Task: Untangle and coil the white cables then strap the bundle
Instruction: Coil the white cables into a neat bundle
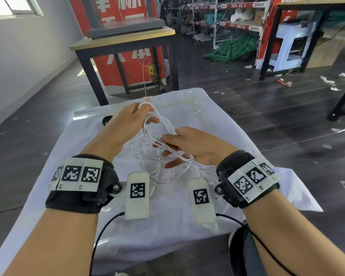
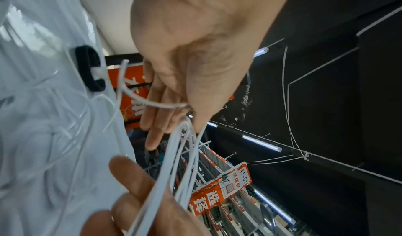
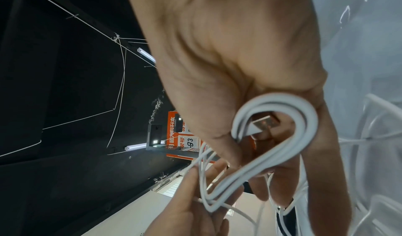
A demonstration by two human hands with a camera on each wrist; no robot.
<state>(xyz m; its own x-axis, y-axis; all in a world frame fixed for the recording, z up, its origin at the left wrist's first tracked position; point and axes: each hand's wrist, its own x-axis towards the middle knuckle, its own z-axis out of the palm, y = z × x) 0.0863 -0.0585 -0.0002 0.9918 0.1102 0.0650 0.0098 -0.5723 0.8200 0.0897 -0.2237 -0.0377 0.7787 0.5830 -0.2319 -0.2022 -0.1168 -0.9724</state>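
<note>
At the left of the head view my left hand (image 1: pixel 127 124) is raised above the white cloth (image 1: pixel 217 124) that covers the table, a little left of centre in the frame. Its fingers curl around one end of the white cables (image 1: pixel 163 124), and a loop of cable wraps over my fingertip near the top of the hand. In the left wrist view I can see my thumb and fingers (image 2: pixel 165 92) pinching that loop, while several strands (image 2: pixel 187 162) run down toward the lower middle of the frame. Just left of the hand in that view, a black strap (image 2: pixel 91 71) lies on the cloth; in the head view it peeks out behind my left hand (image 1: pixel 107 119). From the left hand the strands stretch to the right and downward to my right hand (image 1: pixel 193 146), just right of centre, which grips the other end of the coil. The right wrist view shows the cables (image 3: pixel 282 119) bent in a tight turn around my thumb, with a metal plug (image 3: pixel 265 123) tucked inside the bend. Below both hands, loose tangled loops (image 1: pixel 159 172) of cable rest on the cloth at the middle of the frame.
</note>
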